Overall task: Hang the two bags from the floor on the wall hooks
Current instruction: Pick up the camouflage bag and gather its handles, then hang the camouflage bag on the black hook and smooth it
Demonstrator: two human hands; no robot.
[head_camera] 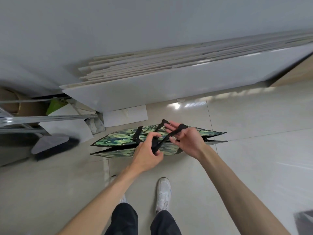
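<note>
A green camouflage bag with black strap handles stands on the tiled floor in front of my feet. My left hand pinches one black strap near the bag's top edge. My right hand has the same strap looped over its fingers, which are partly spread. A second black handle lies against the far side of the bag. I see only this one bag; no wall hooks are in view.
A stack of white tiles and boards leans against the wall behind the bag. A metal ladder and a broom head lie at the left. White cardboard pieces rest on the floor. My white shoes stand below.
</note>
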